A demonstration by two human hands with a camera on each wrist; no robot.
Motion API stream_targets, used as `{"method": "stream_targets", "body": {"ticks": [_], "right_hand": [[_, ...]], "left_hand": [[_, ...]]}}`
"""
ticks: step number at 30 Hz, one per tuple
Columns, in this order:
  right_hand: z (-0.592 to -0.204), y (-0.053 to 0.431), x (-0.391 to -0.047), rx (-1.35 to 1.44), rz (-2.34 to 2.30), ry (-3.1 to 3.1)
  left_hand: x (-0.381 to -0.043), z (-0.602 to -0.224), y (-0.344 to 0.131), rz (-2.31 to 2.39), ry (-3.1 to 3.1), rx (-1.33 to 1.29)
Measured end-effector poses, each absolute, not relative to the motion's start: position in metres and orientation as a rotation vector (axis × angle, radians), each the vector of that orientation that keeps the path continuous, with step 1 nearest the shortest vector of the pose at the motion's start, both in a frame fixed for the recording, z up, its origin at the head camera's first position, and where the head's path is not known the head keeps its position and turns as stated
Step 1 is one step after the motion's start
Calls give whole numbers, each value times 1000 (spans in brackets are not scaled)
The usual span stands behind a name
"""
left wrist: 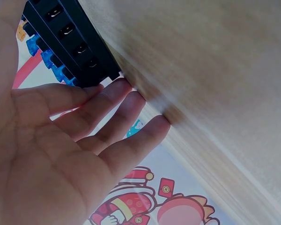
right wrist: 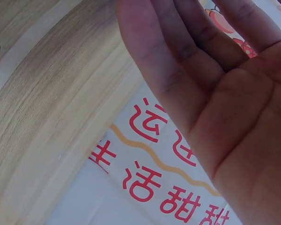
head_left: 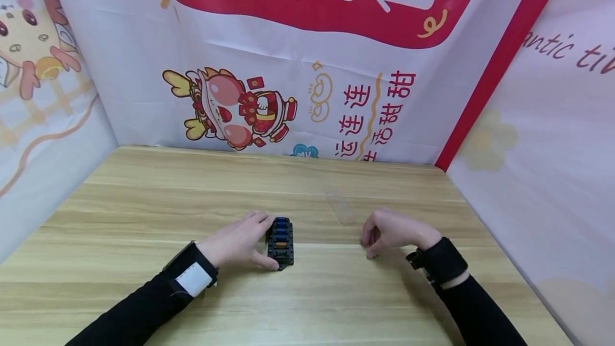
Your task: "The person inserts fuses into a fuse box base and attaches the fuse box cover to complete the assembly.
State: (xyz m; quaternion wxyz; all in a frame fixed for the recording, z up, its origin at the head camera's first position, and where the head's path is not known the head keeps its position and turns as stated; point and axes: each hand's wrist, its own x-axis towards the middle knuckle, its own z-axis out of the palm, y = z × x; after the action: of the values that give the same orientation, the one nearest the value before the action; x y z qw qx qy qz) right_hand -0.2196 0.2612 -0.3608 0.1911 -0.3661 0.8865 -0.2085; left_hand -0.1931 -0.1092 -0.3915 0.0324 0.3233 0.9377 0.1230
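A black fuse box with several blue fuses and an orange one lies lengthwise on the table. My left hand holds it from the left, thumb at the near end and index finger by the far end. In the left wrist view, the box's slotted side shows above the fingers, whose tips rest near the tabletop. My right hand is low over the table, right of the box, with fingers bent inward. In the right wrist view, that hand's fingertips run to the top edge; anything between them is hidden.
A clear plastic cover lies flat between the hands, farther back. The wooden table ends at a printed cloth backdrop, and more printed cloth stands along the right side.
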Motion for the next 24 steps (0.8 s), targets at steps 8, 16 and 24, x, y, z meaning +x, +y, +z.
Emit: {"method": "stream_targets", "body": {"ticks": [8,16,24], "right_hand": [[-361,262,-220,-1026,-582,2487],[-361,262,-221,-1035,-569,2483],[-364,263,-219,-998,-576,2491]], "left_hand": [[-193,-390,-108,387,2870,972],[-194,-391,-108,406,2862,991],[-193,-390,-106,389,2860,963]]}}
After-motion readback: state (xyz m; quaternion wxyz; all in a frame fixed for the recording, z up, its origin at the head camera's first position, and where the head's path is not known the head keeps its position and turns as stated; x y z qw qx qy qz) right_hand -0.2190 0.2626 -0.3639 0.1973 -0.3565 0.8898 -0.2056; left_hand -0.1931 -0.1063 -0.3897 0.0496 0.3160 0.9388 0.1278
